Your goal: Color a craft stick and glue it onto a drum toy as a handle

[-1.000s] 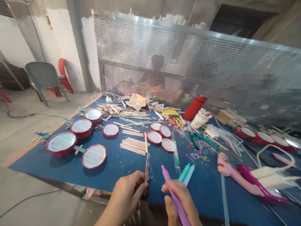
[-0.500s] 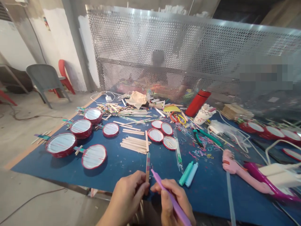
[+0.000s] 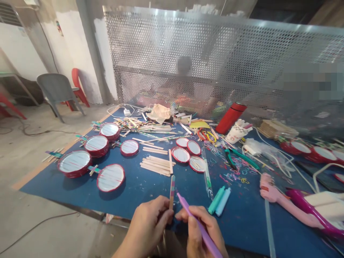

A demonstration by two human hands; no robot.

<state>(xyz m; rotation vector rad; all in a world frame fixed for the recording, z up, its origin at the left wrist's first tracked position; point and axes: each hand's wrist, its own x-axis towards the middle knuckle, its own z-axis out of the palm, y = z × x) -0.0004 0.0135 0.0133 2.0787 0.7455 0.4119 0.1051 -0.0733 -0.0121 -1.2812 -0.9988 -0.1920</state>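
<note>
Between the fingers and thumb of my left hand a wooden craft stick stands nearly upright, with coloured bands at its upper end. My right hand grips a purple marker, its tip pointing up and left, close to the stick but apart from it. Beyond the stick lies a group of plain craft sticks. To the right of my right hand, a teal marker and a light blue marker lie side by side on the blue table.
Several red-rimmed round drum-like pieces with stick handles are at the left. More red-rimmed discs lie mid-table. Green-handled pliers, a red bottle and a cup of markers stand or lie behind. A pink glue gun is at right.
The whole view has shifted slightly, so the table things appear a little further right. Both hands keep their holds, and the marker tip stays beside the stick.
</note>
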